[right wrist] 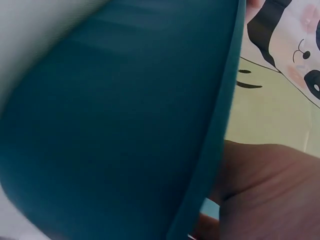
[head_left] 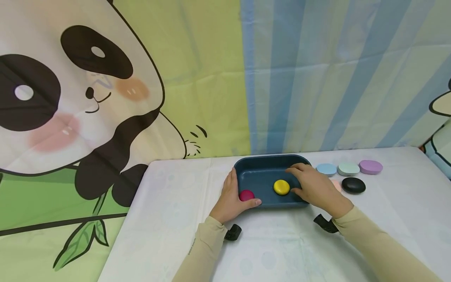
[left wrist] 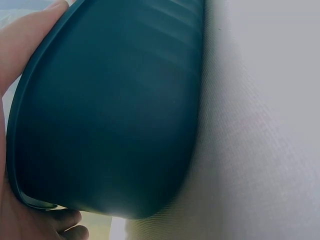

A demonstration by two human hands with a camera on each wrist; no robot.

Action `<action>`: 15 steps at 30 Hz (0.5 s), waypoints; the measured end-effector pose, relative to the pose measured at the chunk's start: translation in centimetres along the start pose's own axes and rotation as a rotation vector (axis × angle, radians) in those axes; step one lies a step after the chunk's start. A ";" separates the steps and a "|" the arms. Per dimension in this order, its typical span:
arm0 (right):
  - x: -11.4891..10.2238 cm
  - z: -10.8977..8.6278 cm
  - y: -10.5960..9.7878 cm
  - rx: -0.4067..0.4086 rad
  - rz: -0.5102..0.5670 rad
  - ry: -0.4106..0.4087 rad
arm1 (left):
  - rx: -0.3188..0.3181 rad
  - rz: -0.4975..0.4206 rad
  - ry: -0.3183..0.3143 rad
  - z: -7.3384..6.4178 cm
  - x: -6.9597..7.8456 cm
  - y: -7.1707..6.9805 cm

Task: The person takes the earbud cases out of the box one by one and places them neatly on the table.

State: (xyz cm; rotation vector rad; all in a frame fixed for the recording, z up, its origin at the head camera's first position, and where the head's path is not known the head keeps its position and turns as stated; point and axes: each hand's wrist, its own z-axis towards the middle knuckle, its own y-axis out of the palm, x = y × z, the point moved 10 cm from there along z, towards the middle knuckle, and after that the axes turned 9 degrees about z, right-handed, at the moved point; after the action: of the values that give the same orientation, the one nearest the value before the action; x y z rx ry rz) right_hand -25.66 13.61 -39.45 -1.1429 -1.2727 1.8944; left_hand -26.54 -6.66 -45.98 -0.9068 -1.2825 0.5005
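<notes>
A dark teal tray (head_left: 262, 199) stands at the back of the table. My left hand (head_left: 230, 199) grips its left end, thumb on the front rim and fingers along the left side; in the left wrist view the fingertips (left wrist: 75, 232) curl past the far rim. A dark pink round piece (head_left: 247, 195) lies inside by the left thumb. Further right inside is a smooth yellow round piece (head_left: 281, 187). My right hand (head_left: 315, 188) reaches over the right end, thumb and fingers spread apart just right of the yellow piece. The tray's wall hides those fingertips in the right wrist view.
Right of the tray lie smooth oval pieces: light blue (head_left: 326, 169), mint (head_left: 348, 169), purple (head_left: 370, 167) and black (head_left: 354, 185). A pale pink piece (head_left: 336, 185) is partly hidden behind the right hand. A printed panda curtain (head_left: 197, 78) hangs behind the white-covered table (head_left: 169, 219).
</notes>
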 end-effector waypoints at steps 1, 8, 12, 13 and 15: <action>0.0 0.2 0.2 -0.008 -0.003 0.008 | 0.002 -0.002 0.000 0.0 0.0 0.0; -0.4 1.1 1.5 -0.052 0.007 0.026 | 0.007 -0.004 -0.004 -0.1 -0.1 -0.1; -0.5 1.3 2.1 -0.052 0.039 0.017 | 0.004 -0.003 0.000 -0.1 0.0 -0.1; -0.5 1.4 2.3 -0.056 0.041 0.014 | 0.004 -0.001 0.003 -0.1 0.0 -0.1; -0.5 1.5 2.7 -0.072 0.049 0.010 | 0.006 0.000 0.005 -0.1 0.1 -0.1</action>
State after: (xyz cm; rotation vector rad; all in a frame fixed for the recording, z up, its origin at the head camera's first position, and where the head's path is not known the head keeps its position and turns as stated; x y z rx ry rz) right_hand -26.78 11.53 -41.51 -1.2292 -1.3279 1.8902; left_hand -26.42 -6.66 -45.86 -0.9028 -1.2754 0.5014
